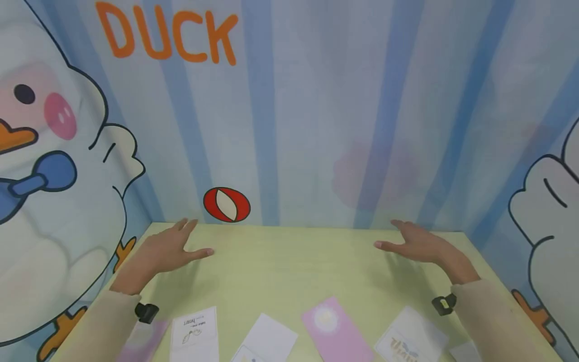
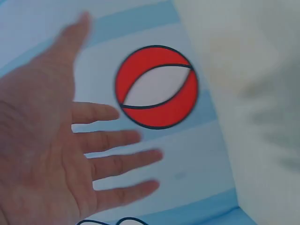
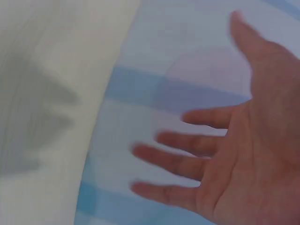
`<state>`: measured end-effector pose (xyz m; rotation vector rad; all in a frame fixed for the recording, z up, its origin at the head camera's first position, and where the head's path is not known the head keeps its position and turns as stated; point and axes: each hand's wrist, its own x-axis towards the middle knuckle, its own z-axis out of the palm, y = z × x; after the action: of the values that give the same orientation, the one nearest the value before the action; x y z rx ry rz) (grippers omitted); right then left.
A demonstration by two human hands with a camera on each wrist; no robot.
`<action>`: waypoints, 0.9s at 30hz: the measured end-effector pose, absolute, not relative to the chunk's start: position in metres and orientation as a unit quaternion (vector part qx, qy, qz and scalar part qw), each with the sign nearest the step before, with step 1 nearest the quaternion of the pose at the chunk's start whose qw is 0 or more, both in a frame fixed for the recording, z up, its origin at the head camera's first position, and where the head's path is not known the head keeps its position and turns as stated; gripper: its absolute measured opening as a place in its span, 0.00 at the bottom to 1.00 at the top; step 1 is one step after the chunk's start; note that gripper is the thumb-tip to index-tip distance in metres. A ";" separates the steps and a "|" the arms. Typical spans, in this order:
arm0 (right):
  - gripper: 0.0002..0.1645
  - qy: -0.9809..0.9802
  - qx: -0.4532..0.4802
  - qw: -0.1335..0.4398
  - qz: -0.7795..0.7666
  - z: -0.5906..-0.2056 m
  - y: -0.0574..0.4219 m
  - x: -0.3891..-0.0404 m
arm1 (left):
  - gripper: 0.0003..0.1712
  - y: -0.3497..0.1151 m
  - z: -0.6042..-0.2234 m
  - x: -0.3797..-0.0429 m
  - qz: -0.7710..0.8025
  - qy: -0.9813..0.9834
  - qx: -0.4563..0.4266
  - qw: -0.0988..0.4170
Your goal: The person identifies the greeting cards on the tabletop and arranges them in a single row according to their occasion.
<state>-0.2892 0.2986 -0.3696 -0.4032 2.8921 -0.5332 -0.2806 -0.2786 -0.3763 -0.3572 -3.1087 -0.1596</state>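
Observation:
Over the far left part of the pale yellow table (image 1: 289, 266), my left hand (image 1: 165, 249) is held with fingers spread and nothing in it. My right hand (image 1: 418, 244) hovers over the far right part, likewise spread and bare. Both palms show in the wrist views, with thumbs apart from the straight fingers. Shadows of the hands fall on the tabletop. Along the near side lie several cards: a white one with small writing (image 1: 194, 332), a plain white one (image 1: 267, 339), a pink one with a pale round patch (image 1: 336, 329) and a white one with gold lettering (image 1: 411, 337).
A striped blue cloth backdrop (image 1: 307, 125) stands behind the table, printed with a red and white ball (image 1: 226, 204) and orange letters. Printed white ducks (image 1: 54, 216) cover the side walls. Another pink card (image 1: 142, 342) lies partly behind the left sleeve (image 1: 101, 322).

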 end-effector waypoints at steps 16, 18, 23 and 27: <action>0.26 0.932 -0.243 0.069 -0.261 -0.358 0.199 -0.268 | 0.19 -0.287 -0.353 -0.230 -0.079 -0.973 -0.204 0.067; 0.25 0.925 -0.256 0.074 -0.269 -0.363 0.184 -0.269 | 0.19 -0.295 -0.358 -0.224 -0.077 -0.974 -0.203 0.056; 0.25 0.906 -0.303 0.089 -0.281 -0.376 0.147 -0.268 | 0.22 -0.318 -0.374 -0.209 -0.096 -0.975 -0.200 0.020; 0.24 0.896 -0.326 0.093 -0.289 -0.385 0.116 -0.265 | 0.28 -0.334 -0.385 -0.198 -0.116 -0.975 -0.191 0.004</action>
<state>-0.2654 0.1161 -0.3845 -0.9660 2.6580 -0.8563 -0.1985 -0.3341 -0.3851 -0.5975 -3.0547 -0.3636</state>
